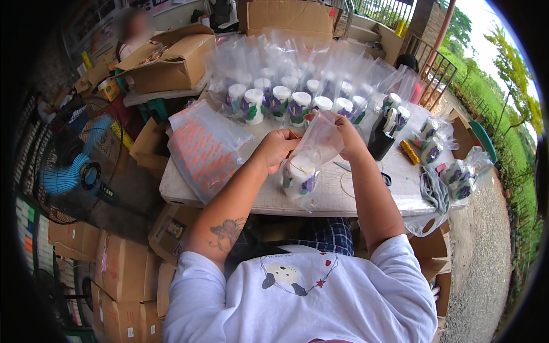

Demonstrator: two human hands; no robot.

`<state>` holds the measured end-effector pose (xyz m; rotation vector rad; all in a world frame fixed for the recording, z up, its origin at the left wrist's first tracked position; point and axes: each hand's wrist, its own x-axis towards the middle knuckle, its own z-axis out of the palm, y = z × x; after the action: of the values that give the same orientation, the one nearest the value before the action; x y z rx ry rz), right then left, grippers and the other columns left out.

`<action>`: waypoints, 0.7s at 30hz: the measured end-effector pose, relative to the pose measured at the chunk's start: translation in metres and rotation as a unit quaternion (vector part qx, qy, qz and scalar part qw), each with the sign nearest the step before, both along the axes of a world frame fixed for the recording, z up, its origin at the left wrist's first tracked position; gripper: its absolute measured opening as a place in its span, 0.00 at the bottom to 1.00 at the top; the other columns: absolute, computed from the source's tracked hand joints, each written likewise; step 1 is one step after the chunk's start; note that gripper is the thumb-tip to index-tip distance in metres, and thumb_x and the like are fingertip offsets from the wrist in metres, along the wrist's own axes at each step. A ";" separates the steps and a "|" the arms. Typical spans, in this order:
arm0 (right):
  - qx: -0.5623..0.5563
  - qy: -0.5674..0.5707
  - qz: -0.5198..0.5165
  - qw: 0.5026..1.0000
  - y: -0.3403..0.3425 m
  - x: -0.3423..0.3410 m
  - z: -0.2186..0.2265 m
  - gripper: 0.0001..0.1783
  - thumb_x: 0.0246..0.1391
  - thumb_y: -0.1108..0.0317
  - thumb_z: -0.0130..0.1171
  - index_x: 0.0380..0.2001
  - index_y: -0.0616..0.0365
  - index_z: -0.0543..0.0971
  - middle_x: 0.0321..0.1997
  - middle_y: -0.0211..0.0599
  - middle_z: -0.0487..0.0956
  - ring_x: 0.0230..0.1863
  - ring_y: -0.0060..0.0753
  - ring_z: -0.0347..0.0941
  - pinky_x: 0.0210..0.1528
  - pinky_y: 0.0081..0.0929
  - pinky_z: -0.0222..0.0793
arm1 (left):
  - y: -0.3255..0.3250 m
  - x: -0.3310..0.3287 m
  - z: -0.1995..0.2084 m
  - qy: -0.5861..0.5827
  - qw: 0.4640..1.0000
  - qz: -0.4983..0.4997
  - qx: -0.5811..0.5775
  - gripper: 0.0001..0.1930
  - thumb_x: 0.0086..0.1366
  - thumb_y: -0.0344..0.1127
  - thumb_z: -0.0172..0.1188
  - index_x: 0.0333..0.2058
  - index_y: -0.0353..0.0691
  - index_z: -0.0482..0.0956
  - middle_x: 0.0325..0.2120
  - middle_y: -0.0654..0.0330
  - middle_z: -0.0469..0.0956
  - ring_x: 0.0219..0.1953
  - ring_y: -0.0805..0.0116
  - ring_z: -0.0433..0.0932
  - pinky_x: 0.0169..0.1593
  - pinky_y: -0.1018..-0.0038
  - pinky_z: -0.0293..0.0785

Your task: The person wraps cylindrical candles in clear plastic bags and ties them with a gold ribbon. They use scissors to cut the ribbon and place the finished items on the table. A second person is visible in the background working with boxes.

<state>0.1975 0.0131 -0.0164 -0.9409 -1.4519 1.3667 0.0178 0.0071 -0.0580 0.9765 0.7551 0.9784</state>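
Note:
In front of me on the table stands a white cylinder with a purple flower and green leaves (307,184), inside a clear plastic bag (321,139). My right hand (346,137) pinches the bag's upper part, which rises loosely above the cylinder. My left hand (279,147) is closed beside the bag's left side, fingertips pressed together; a thin yellowish strand (297,163) runs from near them around the bag. Whether the left fingers also grip the plastic I cannot tell. Another thin loop (346,184) lies to the right, near scissors (384,178).
Several similar bagged cylinders (299,106) crowd the table's far side. A printed plastic sheet (206,146) lies left, a black holder (380,140) and yellow spool (409,152) right. Bagged cylinders (459,175) sit at the right edge. Cartons (128,266) and a fan (86,171) stand left.

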 end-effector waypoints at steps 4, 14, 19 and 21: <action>0.034 0.024 -0.013 0.999 -0.044 0.003 0.017 0.26 0.60 0.48 0.44 0.41 0.63 0.75 0.37 0.31 0.76 0.37 0.20 0.70 0.41 0.20 0.67 | 0.000 -0.002 0.000 0.035 0.998 0.022 0.039 0.07 0.57 0.29 0.60 0.34 0.35 0.76 0.27 0.61 0.77 0.30 0.75 0.75 0.34 0.79 0.70; 0.305 -0.042 0.149 0.940 -0.093 -0.005 -0.009 0.13 0.58 0.65 0.51 0.28 0.65 0.76 0.35 0.40 0.76 0.38 0.36 0.72 0.43 0.32 0.67 | -0.007 0.009 0.002 0.053 0.984 0.123 0.116 0.06 0.58 0.29 0.60 0.32 0.35 0.73 0.24 0.62 0.76 0.25 0.77 0.74 0.28 0.83 0.69; 0.208 -0.093 -0.027 0.973 -0.065 -0.017 0.003 0.08 0.50 0.72 0.56 0.35 0.61 0.76 0.34 0.38 0.73 0.35 0.32 0.72 0.39 0.27 0.69 | -0.014 0.010 0.008 0.070 0.976 0.143 0.150 0.07 0.57 0.28 0.61 0.32 0.34 0.73 0.25 0.61 0.76 0.24 0.78 0.74 0.29 0.82 0.71; 0.300 -0.199 -0.081 0.929 -0.060 -0.021 0.003 0.12 0.46 0.76 0.57 0.37 0.59 0.76 0.34 0.38 0.73 0.34 0.33 0.72 0.37 0.26 0.69 | -0.014 0.007 0.010 0.082 0.976 0.129 0.153 0.07 0.57 0.28 0.61 0.33 0.34 0.72 0.27 0.60 0.76 0.27 0.76 0.75 0.33 0.81 0.73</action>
<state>0.1767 -0.0468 -0.0132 -0.9251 -1.8962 0.5541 0.0245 -0.0067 -0.0483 1.2581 0.9015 1.2773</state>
